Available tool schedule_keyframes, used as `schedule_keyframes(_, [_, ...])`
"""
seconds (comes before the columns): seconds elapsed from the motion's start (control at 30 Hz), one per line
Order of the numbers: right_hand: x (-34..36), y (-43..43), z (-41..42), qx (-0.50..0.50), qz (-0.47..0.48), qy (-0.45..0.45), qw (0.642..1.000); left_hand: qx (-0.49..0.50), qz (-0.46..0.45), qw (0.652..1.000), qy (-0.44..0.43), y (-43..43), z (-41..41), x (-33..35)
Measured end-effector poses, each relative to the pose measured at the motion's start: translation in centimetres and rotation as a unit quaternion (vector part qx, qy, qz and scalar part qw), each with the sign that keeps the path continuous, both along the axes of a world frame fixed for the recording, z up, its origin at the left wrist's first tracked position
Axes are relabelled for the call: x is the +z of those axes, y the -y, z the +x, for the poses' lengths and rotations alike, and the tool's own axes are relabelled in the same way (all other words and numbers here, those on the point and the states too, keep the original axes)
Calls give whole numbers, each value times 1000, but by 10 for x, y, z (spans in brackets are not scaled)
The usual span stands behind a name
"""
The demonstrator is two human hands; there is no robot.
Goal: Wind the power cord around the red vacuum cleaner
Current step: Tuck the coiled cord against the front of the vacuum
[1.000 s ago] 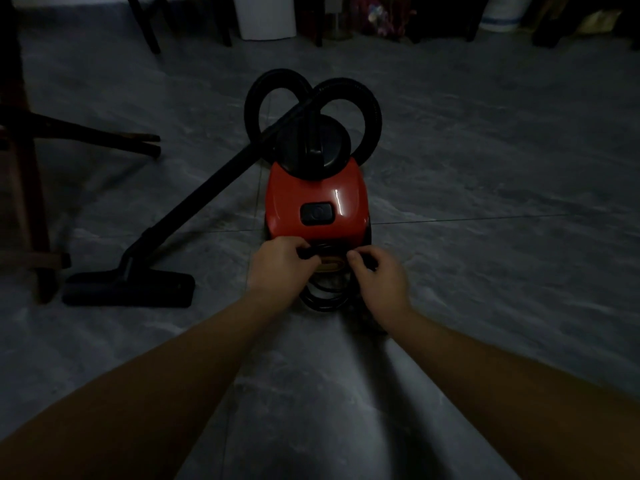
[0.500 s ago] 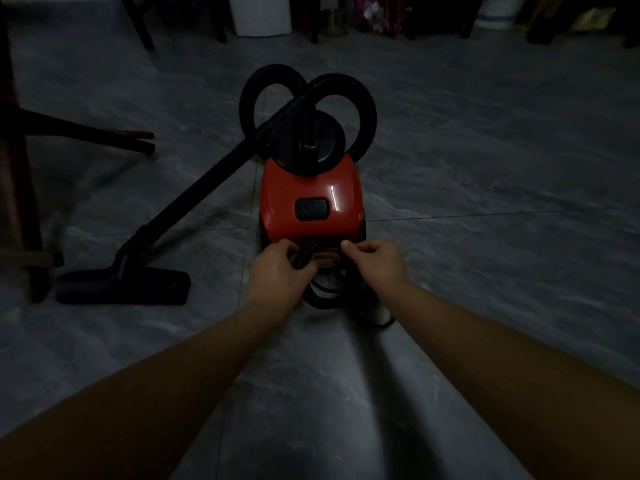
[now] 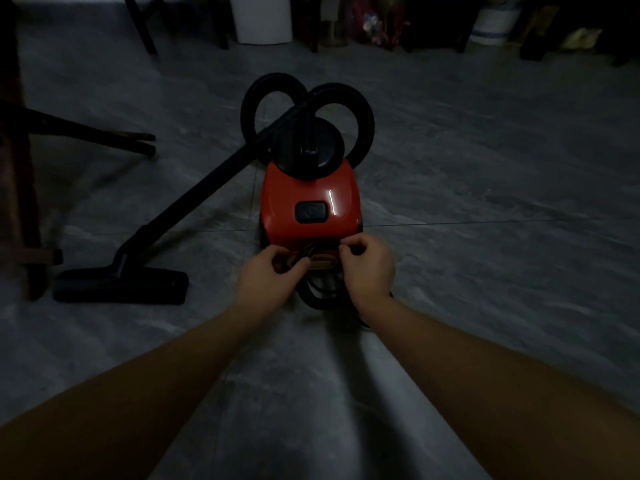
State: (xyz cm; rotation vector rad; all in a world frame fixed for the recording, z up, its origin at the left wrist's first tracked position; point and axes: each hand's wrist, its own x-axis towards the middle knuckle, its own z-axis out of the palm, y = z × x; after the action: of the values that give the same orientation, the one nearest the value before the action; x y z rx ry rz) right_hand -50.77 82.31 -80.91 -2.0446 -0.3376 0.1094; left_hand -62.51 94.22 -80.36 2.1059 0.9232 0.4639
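Slack is the thing I'd worry about at this point. The cord is bunched in a few loose black loops down by the floor, right behind the rear of the red vacuum cleaner and between the two wrists. None of it looks pulled tight, so my guess is the loops could slide off or spring apart the second one hand lets go. Light is awful too, and with black cord against a dark back end, a loop could easily miss whatever it's meant to hook on without anyone noticing. A hard tug might also drag the vacuum into its own hose, which curls in two big rings at the front. As for the hands, both arms reach straight out and low to the back of the machine. Left hand has its fingers curled, with a strand of cord pinched just beside the yellow label. Right hand is at the other side of that label, fingers curled in, thumb and forefinger close together, but it's too dark for me to tell whether there's cord between them.
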Motion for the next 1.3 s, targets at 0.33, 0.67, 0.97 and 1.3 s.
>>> schedule_keyframes(0.33, [-3, 10, -2, 55, -21, 68, 996, -38, -10, 999, 11, -14, -5, -2])
schedule_keyframes(0.67, [-10, 26, -10, 130, -52, 147, 979, -43, 64, 997, 5, -9, -3, -2])
schedule_keyframes(0.97, [-10, 31, -11, 151, -67, 161, 973, -43, 59, 997, 9, -10, 0, 4])
schedule_keyframes(1.3, [-16, 34, -12, 173, -95, 178, 964, -5, 98, 995, 27, 1, 2, 5])
